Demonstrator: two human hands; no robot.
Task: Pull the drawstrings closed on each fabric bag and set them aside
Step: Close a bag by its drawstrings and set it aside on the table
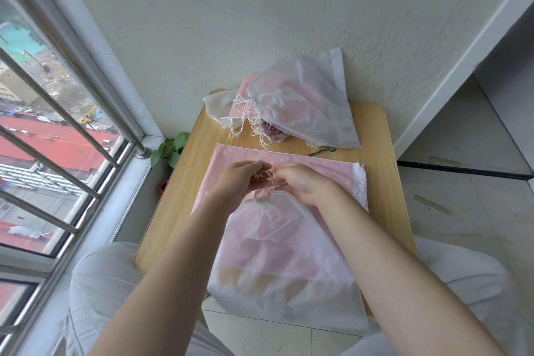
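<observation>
White cords (267,179) at the near bag's (286,263) gathered mouth are pinched by left hand (241,179) and right hand (300,182), just beyond the bag on the worktop (190,159).

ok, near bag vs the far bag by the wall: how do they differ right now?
The near bag is being worked: the left hand and right hand both hold its drawstring. The far bag lies untouched, its cord already knotted.
The near bag overhangs the table edge towards the person; the far bag sits at the back against the wall.
The near bag's neck points away from the person; the far bag's points left.
Both are translucent white with pink contents.
</observation>
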